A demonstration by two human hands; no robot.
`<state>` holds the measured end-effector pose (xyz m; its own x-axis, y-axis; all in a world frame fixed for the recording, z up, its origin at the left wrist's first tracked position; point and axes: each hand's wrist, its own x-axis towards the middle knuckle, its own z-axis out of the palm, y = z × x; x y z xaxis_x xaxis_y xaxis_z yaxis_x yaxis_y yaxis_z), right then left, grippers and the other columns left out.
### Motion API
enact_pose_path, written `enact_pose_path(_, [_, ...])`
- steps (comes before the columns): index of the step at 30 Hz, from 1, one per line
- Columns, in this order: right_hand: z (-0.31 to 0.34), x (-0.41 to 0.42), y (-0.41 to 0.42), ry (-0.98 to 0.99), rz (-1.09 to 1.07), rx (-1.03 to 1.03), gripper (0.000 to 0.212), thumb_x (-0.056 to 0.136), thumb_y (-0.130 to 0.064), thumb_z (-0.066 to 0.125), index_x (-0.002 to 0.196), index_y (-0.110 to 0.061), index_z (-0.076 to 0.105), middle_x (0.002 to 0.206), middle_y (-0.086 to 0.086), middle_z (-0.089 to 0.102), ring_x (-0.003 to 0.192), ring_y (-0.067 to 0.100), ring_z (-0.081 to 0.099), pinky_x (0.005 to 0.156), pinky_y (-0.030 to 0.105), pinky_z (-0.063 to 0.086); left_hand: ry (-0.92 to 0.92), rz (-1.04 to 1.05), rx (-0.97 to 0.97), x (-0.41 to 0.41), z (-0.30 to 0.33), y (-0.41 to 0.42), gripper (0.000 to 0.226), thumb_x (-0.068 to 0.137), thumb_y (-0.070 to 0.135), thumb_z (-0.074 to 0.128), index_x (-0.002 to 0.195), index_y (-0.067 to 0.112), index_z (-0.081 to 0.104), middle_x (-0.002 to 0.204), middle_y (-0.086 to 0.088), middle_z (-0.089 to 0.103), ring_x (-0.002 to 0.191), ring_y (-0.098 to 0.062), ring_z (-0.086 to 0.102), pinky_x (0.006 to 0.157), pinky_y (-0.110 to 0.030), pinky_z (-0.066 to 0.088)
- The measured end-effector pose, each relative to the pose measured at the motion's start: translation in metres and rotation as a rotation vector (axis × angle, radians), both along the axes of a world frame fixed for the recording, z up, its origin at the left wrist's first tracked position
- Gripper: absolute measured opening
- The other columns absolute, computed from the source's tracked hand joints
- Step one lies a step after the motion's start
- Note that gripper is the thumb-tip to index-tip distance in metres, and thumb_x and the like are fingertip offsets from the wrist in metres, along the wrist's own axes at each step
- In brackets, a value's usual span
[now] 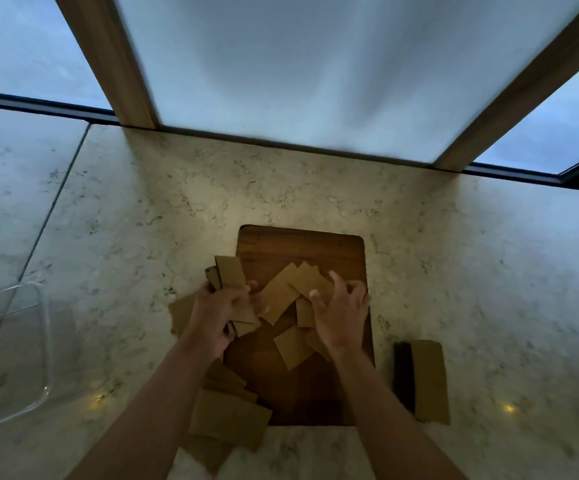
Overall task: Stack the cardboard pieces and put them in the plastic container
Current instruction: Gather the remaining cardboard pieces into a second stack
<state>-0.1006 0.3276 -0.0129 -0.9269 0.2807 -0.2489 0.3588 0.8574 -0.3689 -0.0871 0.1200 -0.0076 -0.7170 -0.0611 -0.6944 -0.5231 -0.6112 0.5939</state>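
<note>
The task seems at its beginning: the clear plastic container [11,358] at far left holds nothing, and loose cardboard pieces [291,346] lie across the wooden cutting board [302,251]. The left hand [217,315] clasps a small cardboard bundle [229,276]; the right hand [340,315] hovers with fingers spread, holding nothing.

the scene is dim, lit by cool blue-grey daylight from the frosted glass window panes [309,64] at the top; the pale speckled stone countertop [471,254] turns yellowish nearer the camera; small warm glints sit on its lower part; the dark brown wooden cutting board [298,247] falls into shadow; motion blur softens everything; wide-angle distortion splays the window frames outward.
</note>
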Motion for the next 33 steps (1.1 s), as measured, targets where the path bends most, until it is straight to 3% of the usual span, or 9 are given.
enact_pose_path(3, [-0.004,-0.015,0.019,-0.183,0.113,0.082,0.065,0.088,-0.056,0.065,0.144,-0.031,0.046,0.145,0.008,0.034,0.135,0.033,0.033,0.111,0.05,0.033,0.1,-0.035,0.156,0.007,-0.006,-0.006,0.08,0.072,0.017,0.092,0.135,0.052,0.057,0.085,-0.014,0.069,0.07,-0.032,0.069,0.065,-0.048,0.057])
enact_pose_path(6, [0.0,-0.018,0.03,-0.012,0.047,-0.136,0.037,0.086,-0.041,0.072,0.118,-0.027,0.059,0.118,-0.003,0.054,0.117,0.023,0.053,0.097,0.037,0.043,0.093,-0.057,0.294,0.013,-0.004,-0.004,0.062,0.069,0.03,0.094,0.123,0.04,0.065,0.1,-0.016,0.061,0.077,-0.031,0.07,0.069,-0.048,0.058])
enact_pose_path(9, [0.014,-0.013,0.039,0.078,0.013,-0.471,0.012,0.093,-0.031,0.068,0.104,-0.031,0.061,0.097,-0.019,0.061,0.099,0.012,0.062,0.072,0.018,0.046,0.058,-0.093,0.165,0.016,0.001,0.003,0.056,0.079,0.036,0.084,0.131,0.036,0.06,0.103,-0.019,0.062,0.077,-0.03,0.07,0.065,-0.043,0.058])
enact_pose_path(14, [0.041,0.001,0.038,-0.161,0.617,-0.63,0.022,0.096,-0.038,0.064,0.115,-0.028,0.068,0.107,-0.015,0.069,0.094,0.004,0.067,0.072,0.021,0.053,0.035,-0.517,-0.204,0.019,0.016,0.013,0.056,0.075,0.056,0.083,0.124,0.037,0.063,0.094,-0.008,0.081,0.078,-0.026,0.078,0.062,-0.037,0.061])
enact_pose_path(17, [0.039,0.006,0.021,-0.164,0.511,-0.695,0.041,0.091,-0.045,0.068,0.13,-0.034,0.057,0.105,-0.021,0.065,0.092,-0.008,0.064,0.07,0.013,0.053,0.011,-0.789,-0.211,0.028,0.014,0.011,0.057,0.071,0.029,0.093,0.121,0.026,0.067,0.103,-0.003,0.082,0.105,-0.031,0.076,0.077,-0.043,0.061])
enact_pose_path(19, [0.031,0.007,0.009,-0.064,0.235,-0.722,0.045,0.09,-0.047,0.068,0.131,-0.035,0.052,0.11,-0.016,0.064,0.097,-0.001,0.064,0.077,0.019,0.056,-0.104,-0.678,-0.136,0.035,0.012,0.006,0.058,0.072,0.013,0.09,0.122,0.021,0.061,0.103,-0.017,0.08,0.093,-0.039,0.079,0.068,-0.049,0.064])
enact_pose_path(22, [0.018,-0.001,-0.003,0.089,-0.021,-0.501,0.034,0.094,-0.042,0.063,0.124,-0.028,0.059,0.121,0.001,0.063,0.095,0.002,0.06,0.075,0.015,0.049,-0.197,-0.394,-0.099,0.042,0.008,-0.004,0.039,0.088,0.007,0.074,0.121,0.017,0.055,0.112,-0.026,0.07,0.078,-0.041,0.079,0.061,-0.053,0.064])
enact_pose_path(28, [0.005,-0.03,-0.028,-0.148,0.33,0.088,0.091,0.076,-0.068,0.071,0.149,-0.028,0.036,0.141,0.011,0.034,0.129,0.03,0.037,0.107,0.044,0.039,-0.065,-0.189,-0.12,0.05,0.007,-0.02,0.023,0.095,-0.001,0.063,0.111,0.015,0.064,0.081,-0.011,0.082,0.073,-0.034,0.08,0.05,-0.045,0.063])
enact_pose_path(33, [-0.002,-0.029,-0.03,0.027,0.271,-0.04,0.06,0.078,-0.04,0.082,0.125,-0.022,0.05,0.133,0.004,0.051,0.127,0.028,0.045,0.102,0.042,0.039,0.023,-0.183,-0.155,0.047,0.01,-0.027,0.037,0.093,-0.004,0.063,0.089,0.027,0.082,0.08,-0.004,0.082,0.072,-0.028,0.08,0.051,-0.045,0.063])
